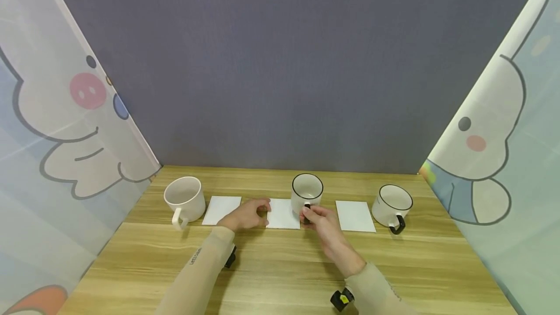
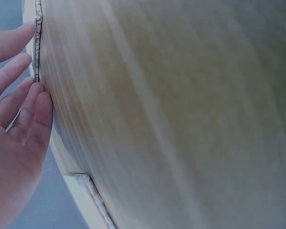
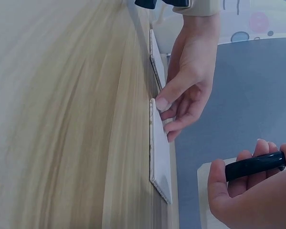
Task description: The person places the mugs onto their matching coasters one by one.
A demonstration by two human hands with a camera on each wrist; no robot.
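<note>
Beige sleeves [image 1: 192, 271] reach in from the near side, both cut off by the lower border, with dark devices [image 1: 342, 299] at the cuffs. Beyond them, the right hand [image 1: 327, 230] is clamped on the black handle [image 3: 255, 165] of a dark-rimmed white mug [image 1: 302, 203]. From the head view alone its height is hard to judge, since it overlaps the right side of the middle square [image 1: 282, 214]; the right wrist view shows it raised above the table [image 1: 280, 266], though mostly cut off.

Just left, the left hand [image 1: 246, 215] has thumb and fingertips apart along the left edge of that same square; how firmly they press cannot be told. Both wrist views reveal what the head view flattens: the squares have thick, ribbed sides. A pale shape at the top left of the left wrist view is too cropped to identify.

Farther out lie a left square [image 1: 222, 209] and a right square [image 1: 355, 216]. An all-white mug [image 1: 185, 198] stands at far left, a second dark-rimmed mug [image 1: 389, 208] at far right, both upright with handles toward the near side. The raised mug shows its pale inner floor. Behind rises a grey wall [image 1: 280, 72], between cartoon-printed sheets [image 1: 52, 86].
</note>
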